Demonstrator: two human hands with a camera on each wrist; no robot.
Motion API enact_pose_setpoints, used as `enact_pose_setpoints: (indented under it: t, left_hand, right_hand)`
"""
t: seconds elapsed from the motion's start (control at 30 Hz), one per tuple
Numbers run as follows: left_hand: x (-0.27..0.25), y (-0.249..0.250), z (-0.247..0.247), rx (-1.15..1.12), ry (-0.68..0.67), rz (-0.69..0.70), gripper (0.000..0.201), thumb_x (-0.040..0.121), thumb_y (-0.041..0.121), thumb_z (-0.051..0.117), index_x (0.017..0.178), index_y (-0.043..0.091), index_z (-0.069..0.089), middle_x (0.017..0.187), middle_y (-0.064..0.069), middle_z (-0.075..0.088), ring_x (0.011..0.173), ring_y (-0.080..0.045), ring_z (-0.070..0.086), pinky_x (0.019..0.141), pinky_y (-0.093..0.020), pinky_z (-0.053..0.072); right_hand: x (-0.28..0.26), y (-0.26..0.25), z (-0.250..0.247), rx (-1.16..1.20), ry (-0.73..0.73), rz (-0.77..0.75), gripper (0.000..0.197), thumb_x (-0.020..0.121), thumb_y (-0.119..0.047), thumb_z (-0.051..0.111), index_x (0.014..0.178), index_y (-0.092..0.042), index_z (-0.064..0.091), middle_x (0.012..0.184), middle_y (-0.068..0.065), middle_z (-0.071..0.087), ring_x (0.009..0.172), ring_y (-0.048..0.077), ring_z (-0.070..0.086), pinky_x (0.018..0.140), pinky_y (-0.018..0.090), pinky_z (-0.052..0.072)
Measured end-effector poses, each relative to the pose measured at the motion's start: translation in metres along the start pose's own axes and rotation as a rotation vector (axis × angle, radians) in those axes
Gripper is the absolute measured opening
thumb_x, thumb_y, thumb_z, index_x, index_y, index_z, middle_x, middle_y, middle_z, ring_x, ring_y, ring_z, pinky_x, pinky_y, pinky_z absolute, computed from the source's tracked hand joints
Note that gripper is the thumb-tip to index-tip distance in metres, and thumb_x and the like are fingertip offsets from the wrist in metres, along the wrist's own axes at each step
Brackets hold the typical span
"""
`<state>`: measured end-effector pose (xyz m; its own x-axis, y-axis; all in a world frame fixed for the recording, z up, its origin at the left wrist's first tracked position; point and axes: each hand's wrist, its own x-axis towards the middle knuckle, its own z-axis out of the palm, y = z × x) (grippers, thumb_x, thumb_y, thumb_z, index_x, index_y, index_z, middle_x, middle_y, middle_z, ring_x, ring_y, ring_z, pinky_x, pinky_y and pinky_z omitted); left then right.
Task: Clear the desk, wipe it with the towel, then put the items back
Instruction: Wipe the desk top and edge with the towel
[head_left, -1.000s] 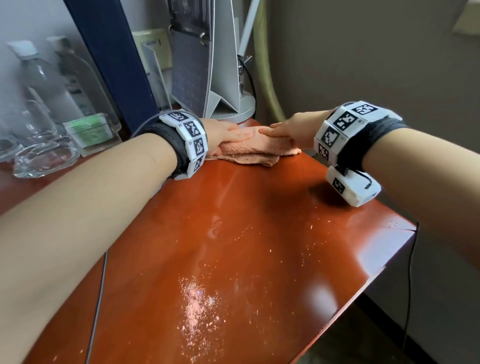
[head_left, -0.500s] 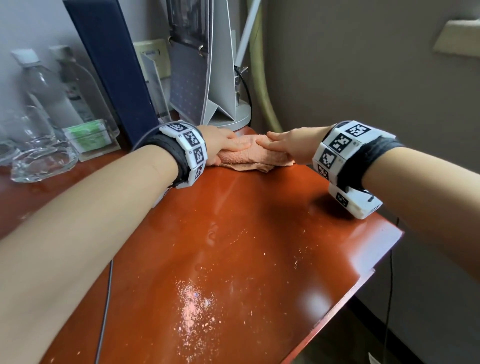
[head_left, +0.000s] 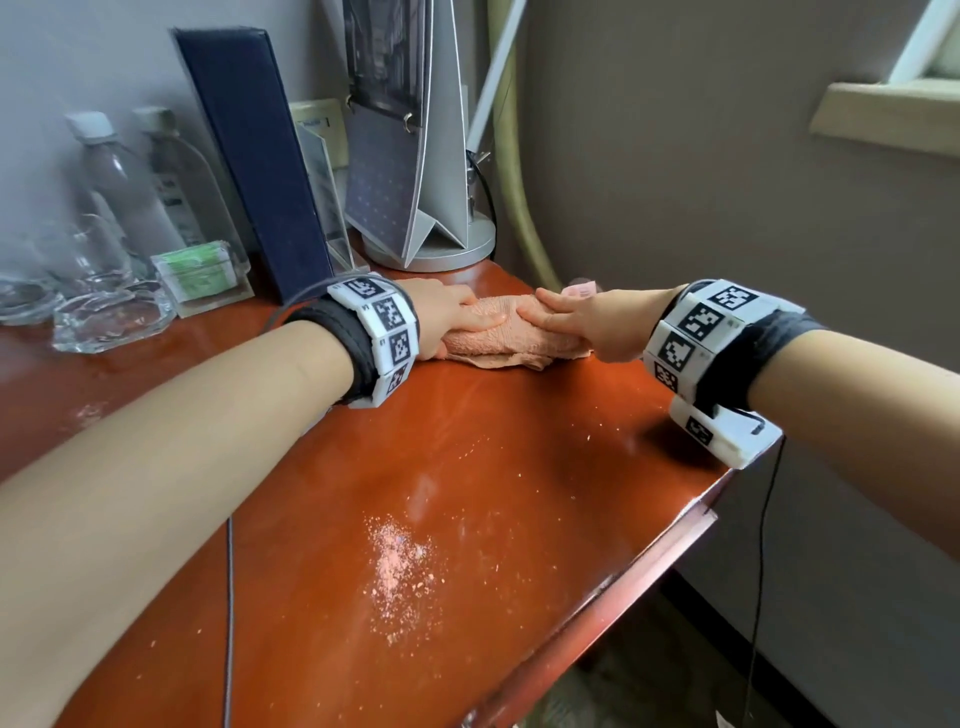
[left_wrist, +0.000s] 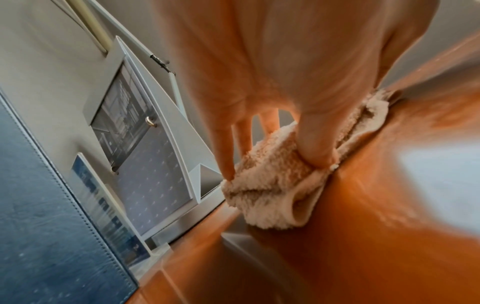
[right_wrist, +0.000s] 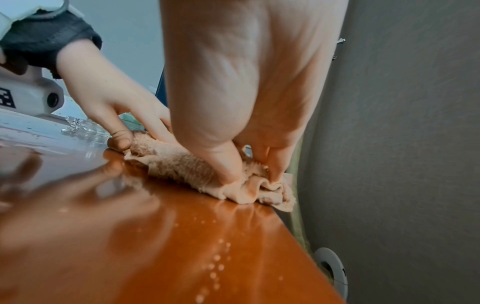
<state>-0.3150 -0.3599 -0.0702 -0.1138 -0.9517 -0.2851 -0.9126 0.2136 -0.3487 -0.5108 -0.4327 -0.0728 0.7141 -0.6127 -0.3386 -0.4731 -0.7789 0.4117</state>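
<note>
A peach towel (head_left: 511, 338) lies bunched in a roll at the far end of the red-brown desk (head_left: 467, 467). My left hand (head_left: 457, 317) grips its left end, thumb on the near side and fingers over the far side, as the left wrist view shows on the towel (left_wrist: 270, 185). My right hand (head_left: 566, 322) pinches the right end near the desk's corner; in the right wrist view its thumb and fingers dig into the towel (right_wrist: 176, 162). Pale crumbs (head_left: 400, 566) are scattered on the desk in front of the towel.
Behind the towel stand a dark blue folder (head_left: 254, 171) and a desk calendar (head_left: 410, 156) on a round metal base. Plastic bottles (head_left: 119, 176), a glass ashtray (head_left: 114, 317) and a green packet (head_left: 200, 267) sit at the back left. A wall runs close along the desk's right edge (head_left: 675, 540).
Both hands have stayed on the towel at the back of the desk and bunched it into a tighter roll. The head view has shifted a little.
</note>
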Motion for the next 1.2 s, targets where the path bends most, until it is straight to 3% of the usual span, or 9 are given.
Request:
enact_pose_setpoints:
  t: [0.13,0.3,0.37,0.47,0.57,0.67,0.83,1.07,1.2]
  left_hand:
    - [-0.009,0.009,-0.001,0.001,-0.01,-0.011,0.076,0.093,0.025,0.055,0.147,0.043,0.006,0.153,0.004,0.02,0.127,-0.025,0.038,0.104,-0.038,0.038]
    - [-0.019,0.017,-0.001,0.012,-0.006,-0.01,0.075,0.093,0.025,0.054,0.147,0.043,0.006,0.153,0.005,0.019,0.128,-0.023,0.038,0.102,-0.036,0.038]
    - [-0.021,0.02,-0.001,0.018,-0.003,-0.002,0.075,0.093,0.024,0.054,0.147,0.043,0.005,0.152,0.004,0.02,0.127,-0.024,0.039,0.103,-0.037,0.039]
    - [-0.025,0.023,0.0,0.031,0.0,0.008,0.077,0.092,0.025,0.055,0.147,0.043,0.005,0.151,0.003,0.021,0.126,-0.024,0.04,0.101,-0.037,0.04]
    - [-0.027,0.026,0.0,0.037,-0.002,0.02,0.077,0.092,0.026,0.057,0.147,0.043,0.006,0.15,0.003,0.023,0.125,-0.024,0.042,0.1,-0.036,0.04]
    - [-0.031,0.029,-0.001,0.059,-0.012,0.024,0.078,0.091,0.027,0.058,0.147,0.043,0.006,0.149,0.003,0.023,0.125,-0.024,0.042,0.1,-0.037,0.04]
    - [-0.035,0.033,0.0,0.064,-0.005,0.04,0.078,0.091,0.028,0.059,0.147,0.043,0.008,0.147,0.002,0.026,0.121,-0.024,0.045,0.098,-0.037,0.041]
    - [-0.035,0.032,-0.001,0.071,-0.003,0.048,0.077,0.09,0.029,0.059,0.147,0.043,0.009,0.146,0.002,0.027,0.12,-0.023,0.045,0.096,-0.036,0.042]
    - [-0.03,0.029,-0.002,0.068,-0.013,0.045,0.076,0.09,0.027,0.059,0.147,0.042,0.011,0.144,0.003,0.029,0.117,-0.023,0.047,0.094,-0.036,0.044]
  right_hand:
    - [-0.012,-0.005,0.003,0.184,0.055,-0.003,0.072,0.091,0.002,0.044,0.15,-0.024,0.012,0.159,0.007,0.007,0.145,0.03,0.011,0.118,0.045,0.015]
    - [-0.033,-0.018,0.0,-0.004,-0.017,0.031,0.079,0.094,0.002,0.035,0.149,-0.024,-0.016,0.157,0.003,-0.014,0.143,0.027,0.017,0.105,0.032,0.034]
    - [-0.038,-0.018,0.003,0.008,0.0,0.024,0.078,0.093,0.003,0.035,0.149,-0.024,-0.013,0.158,0.002,-0.012,0.144,0.026,0.014,0.107,0.033,0.033]
    - [-0.043,-0.022,0.008,0.13,0.054,0.003,0.075,0.092,0.004,0.039,0.15,-0.024,0.001,0.159,0.006,-0.002,0.146,0.028,0.008,0.116,0.04,0.02]
    - [-0.052,-0.028,0.006,0.067,-0.033,0.07,0.081,0.093,0.003,0.035,0.148,-0.029,-0.014,0.157,0.001,-0.015,0.145,0.027,0.01,0.108,0.035,0.032]
    - [-0.055,-0.031,0.005,0.087,-0.012,0.051,0.081,0.093,0.002,0.038,0.149,-0.029,-0.013,0.158,0.002,-0.014,0.145,0.027,0.007,0.11,0.035,0.028]
    - [-0.062,-0.033,0.007,0.072,-0.027,0.037,0.085,0.091,0.005,0.036,0.147,-0.033,-0.017,0.157,-0.003,-0.016,0.143,0.026,0.017,0.101,0.031,0.041]
    - [-0.056,-0.025,0.008,0.054,0.006,0.003,0.073,0.098,-0.007,0.037,0.149,-0.034,-0.008,0.158,-0.006,-0.008,0.144,0.024,0.014,0.111,0.033,0.031]
    - [-0.051,-0.018,0.007,0.064,0.015,0.004,0.08,0.094,0.0,0.038,0.148,-0.035,-0.009,0.158,-0.008,-0.006,0.14,0.021,0.027,0.097,0.026,0.036]
